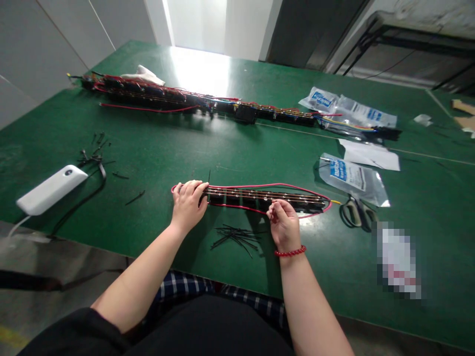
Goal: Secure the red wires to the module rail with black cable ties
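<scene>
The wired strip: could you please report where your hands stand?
Left hand pressing wired strip; right hand pinching black cable tie; loose ties nearby, not blocking.

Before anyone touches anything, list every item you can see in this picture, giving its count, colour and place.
Table: 1, green, under everything
Far strip: 1, black with red wires, along the far side
Near strip: 1, black with red and pink wires, between the hands
Cable ties: many, black, piled below the near strip and scattered at left
Power bank: 1, white, left edge
Foil bags: at least 2, silver with blue labels, right side
Paper: 1, white, beside the nearer bag
Scissors: 1, dark handles, right of the near strip
Tissue: 1, white, by the far strip's left end
Blurred object: 1, pixelated, lower right
Left hand: 1, gripping the near strip's left end
Right hand: 1, pinching something thin over the strip
Bracelet: 1, red beads, right wrist
</scene>
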Demonstrator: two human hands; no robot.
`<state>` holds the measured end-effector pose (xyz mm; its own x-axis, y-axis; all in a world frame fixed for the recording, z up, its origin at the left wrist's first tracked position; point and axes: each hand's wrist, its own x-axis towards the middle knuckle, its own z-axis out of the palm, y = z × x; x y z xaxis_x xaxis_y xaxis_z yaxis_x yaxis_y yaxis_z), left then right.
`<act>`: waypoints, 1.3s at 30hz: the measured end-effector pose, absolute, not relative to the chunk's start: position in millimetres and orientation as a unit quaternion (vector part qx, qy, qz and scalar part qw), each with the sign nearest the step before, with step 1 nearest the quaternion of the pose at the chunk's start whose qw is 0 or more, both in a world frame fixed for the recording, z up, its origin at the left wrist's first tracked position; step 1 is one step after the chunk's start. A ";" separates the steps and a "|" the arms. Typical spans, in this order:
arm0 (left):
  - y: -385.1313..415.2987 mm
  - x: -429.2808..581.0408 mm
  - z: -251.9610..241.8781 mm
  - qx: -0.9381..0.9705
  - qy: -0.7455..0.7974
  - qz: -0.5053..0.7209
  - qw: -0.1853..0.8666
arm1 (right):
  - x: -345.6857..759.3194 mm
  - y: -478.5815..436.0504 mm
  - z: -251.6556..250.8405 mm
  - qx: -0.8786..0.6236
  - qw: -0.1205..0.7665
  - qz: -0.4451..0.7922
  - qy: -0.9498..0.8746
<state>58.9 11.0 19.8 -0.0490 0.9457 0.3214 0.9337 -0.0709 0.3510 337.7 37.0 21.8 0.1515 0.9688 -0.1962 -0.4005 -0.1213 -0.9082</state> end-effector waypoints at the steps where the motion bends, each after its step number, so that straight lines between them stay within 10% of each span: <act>1: 11.2 58.8 19.8 0.690 0.682 0.245 0.012 | 338.9 37.4 21.7 -0.470 0.593 0.587 -0.289; 39: 10.7 61.1 19.0 0.692 0.682 0.239 -0.011 | 341.7 31.3 32.5 -0.421 0.597 0.626 -0.272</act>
